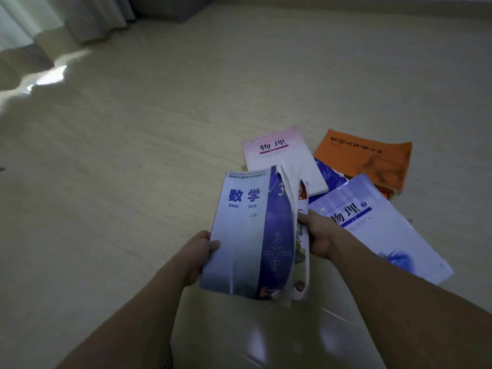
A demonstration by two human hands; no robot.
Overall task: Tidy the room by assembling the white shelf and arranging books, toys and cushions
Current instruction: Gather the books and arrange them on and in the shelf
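I hold a small stack of books above the floor, a blue and white maths book (247,235) on top. My left hand (201,255) grips the stack's left edge, thumb on the cover. My right hand (318,235) grips its right side, fingers tucked behind the pages. On the floor beyond lie a pink and white physics book (282,159), an orange book (372,162), a blue book (328,175) partly covered, and a pale blue physics book (383,227) under my right forearm.
Pale wooden floor (133,169) spreads to the left and far side. Curtains (66,20) hang at the top left with a bright patch of light beneath them. A dark piece of furniture (170,9) stands against the far wall.
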